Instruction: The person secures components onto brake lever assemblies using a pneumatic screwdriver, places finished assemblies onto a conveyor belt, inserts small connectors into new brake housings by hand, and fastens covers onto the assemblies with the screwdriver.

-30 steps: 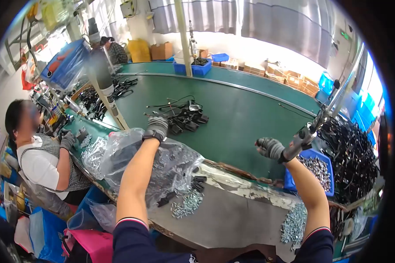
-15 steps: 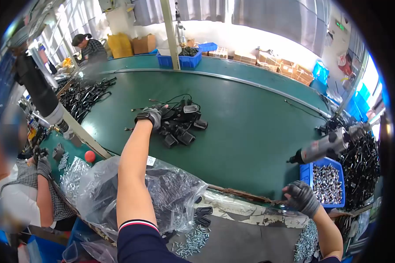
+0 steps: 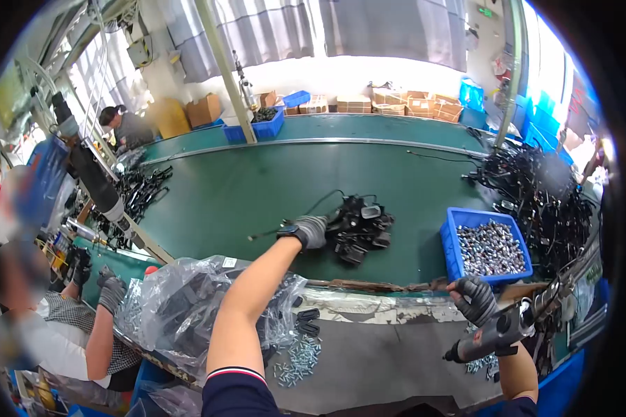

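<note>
My left hand [image 3: 311, 231], in a grey-and-black glove with a dark band at the wrist, grips the near left side of a bunch of black cabled parts [image 3: 360, 226] on the green work surface. Its fingertips are partly hidden among the parts. A thin cable trails out to the left. My right hand [image 3: 473, 300], also gloved, has its fingers curled beside the near edge of a blue bin [image 3: 451, 244] of small metal fittings [image 3: 494, 249]. Whatever lies inside those fingers is hidden. A hanging power screwdriver [image 3: 490, 335] passes in front of my right wrist.
Piles of black cables lie at right [image 3: 535, 187] and left [image 3: 142, 198]. A clear plastic bag [image 3: 209, 299] of dark parts rests near loose screws [image 3: 298, 361]. At left, a co-worker's gloved hand [image 3: 110, 292] shows below another hanging driver [image 3: 97, 184].
My left hand and the bunch of black parts have moved right and nearer across the green surface. The view has shifted. The power screwdriver now hangs lower, in front of my right wrist.
</note>
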`<state>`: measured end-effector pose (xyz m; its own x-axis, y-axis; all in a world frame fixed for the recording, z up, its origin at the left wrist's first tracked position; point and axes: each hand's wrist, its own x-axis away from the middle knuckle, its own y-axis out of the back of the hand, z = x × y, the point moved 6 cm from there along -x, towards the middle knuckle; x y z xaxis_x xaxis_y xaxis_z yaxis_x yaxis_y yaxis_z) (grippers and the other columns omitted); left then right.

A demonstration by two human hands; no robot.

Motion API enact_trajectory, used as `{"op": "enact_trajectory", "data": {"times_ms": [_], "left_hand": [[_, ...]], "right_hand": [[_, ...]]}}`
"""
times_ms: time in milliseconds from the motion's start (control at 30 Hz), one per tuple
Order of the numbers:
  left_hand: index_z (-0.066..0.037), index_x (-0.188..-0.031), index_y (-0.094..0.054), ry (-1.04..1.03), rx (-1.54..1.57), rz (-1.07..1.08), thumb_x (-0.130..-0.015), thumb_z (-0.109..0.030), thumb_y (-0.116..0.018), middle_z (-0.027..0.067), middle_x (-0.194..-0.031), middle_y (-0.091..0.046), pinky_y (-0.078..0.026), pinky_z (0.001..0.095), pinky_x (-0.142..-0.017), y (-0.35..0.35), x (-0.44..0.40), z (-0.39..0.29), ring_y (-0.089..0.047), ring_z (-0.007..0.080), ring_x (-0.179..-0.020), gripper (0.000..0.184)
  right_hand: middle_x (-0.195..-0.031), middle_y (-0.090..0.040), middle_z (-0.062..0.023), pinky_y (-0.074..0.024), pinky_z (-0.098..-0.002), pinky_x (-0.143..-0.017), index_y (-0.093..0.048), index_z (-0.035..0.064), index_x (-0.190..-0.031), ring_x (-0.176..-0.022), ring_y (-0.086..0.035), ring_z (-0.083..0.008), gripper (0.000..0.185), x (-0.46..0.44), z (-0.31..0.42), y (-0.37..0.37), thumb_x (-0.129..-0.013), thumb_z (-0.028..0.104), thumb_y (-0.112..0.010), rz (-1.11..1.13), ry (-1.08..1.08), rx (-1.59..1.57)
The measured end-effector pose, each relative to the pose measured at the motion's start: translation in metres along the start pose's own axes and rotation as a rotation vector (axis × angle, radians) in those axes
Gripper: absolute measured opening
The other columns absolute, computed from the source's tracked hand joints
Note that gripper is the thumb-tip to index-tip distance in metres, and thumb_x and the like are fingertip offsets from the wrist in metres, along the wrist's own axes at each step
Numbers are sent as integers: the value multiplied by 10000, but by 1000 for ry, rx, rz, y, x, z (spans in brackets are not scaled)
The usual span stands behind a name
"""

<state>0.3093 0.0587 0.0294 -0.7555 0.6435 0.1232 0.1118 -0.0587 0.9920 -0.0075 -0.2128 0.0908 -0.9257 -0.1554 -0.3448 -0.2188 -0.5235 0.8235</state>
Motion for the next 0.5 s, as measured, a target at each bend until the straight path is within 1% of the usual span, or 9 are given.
{"op": "enact_trajectory", "data": {"times_ms": [100,133,200,267,300,333,367,400,500], "left_hand": [[-4,-1138,-604,-116,110,61,-713,-251,-674,227,-1043,-659,-508,437,-833,-13,-2,-49,-640,373,-960,496],[-7,-1146,-600,-140,198,63,-715,-272,-693,217,-1024,-666,-508,426,-819,-4,4,-67,-645,353,-931,515],[-12,-1163,-593,-219,382,94,-718,-313,-731,197,-987,-679,-509,405,-789,5,12,-110,-654,312,-875,555],[-23,-1183,-584,-236,536,252,-742,-330,-749,156,-936,-682,-504,369,-753,-3,13,-131,-629,233,-807,562],[-22,-1172,-589,-193,490,227,-749,-323,-754,138,-935,-679,-502,352,-755,5,20,-138,-615,208,-808,544],[-21,-1161,-594,-146,444,198,-756,-315,-759,120,-934,-676,-500,336,-757,10,33,-141,-601,183,-809,527],[-19,-1169,-584,-178,487,207,-760,-344,-726,184,-955,-670,-497,370,-782,8,43,-143,-628,266,-855,542],[-17,-1178,-573,-209,531,212,-764,-373,-693,247,-976,-664,-495,403,-807,3,54,-144,-655,349,-901,559],[-27,-1277,-494,-254,437,148,-765,-402,-687,260,-1090,-623,-469,429,-874,-21,89,-144,-614,380,-984,663]], "right_hand": [[-837,-657,-105,-498,-359,-699,-659,61,-896,-799,-643,-272,107,27,4,14,-791,63,-678,-168,-8,-44],[-837,-657,-105,-498,-359,-699,-659,61,-896,-799,-643,-272,107,35,2,16,-791,63,-678,-180,-40,-45],[-846,-641,-107,-494,-363,-723,-645,46,-923,-789,-631,-284,119,51,8,28,-805,38,-655,-197,21,48],[-856,-640,-105,-496,-359,-735,-641,42,-937,-800,-635,-278,116,62,12,44,-821,47,-649,-148,-108,47],[-856,-640,-105,-496,-359,-735,-641,42,-937,-800,-635,-278,116,72,1,48,-821,47,-649,-164,-149,55],[-843,-652,-106,-498,-351,-715,-645,45,-919,-794,-643,-270,92,81,-10,47,-830,72,-651,-220,-99,-13],[-830,-664,-107,-501,-343,-696,-650,48,-900,-788,-651,-263,78,88,-18,50,-840,97,-654,-279,-38,-77],[-830,-664,-107,-501,-343,-696,-650,48,-900,-788,-651,-263,78,94,-26,56,-840,97,-654,-295,-60,-64],[-827,-665,-112,-505,-339,-677,-639,51,-887,-782,-656,-251,74,101,-48,73,-856,117,-648,-358,-162,-159]]}}
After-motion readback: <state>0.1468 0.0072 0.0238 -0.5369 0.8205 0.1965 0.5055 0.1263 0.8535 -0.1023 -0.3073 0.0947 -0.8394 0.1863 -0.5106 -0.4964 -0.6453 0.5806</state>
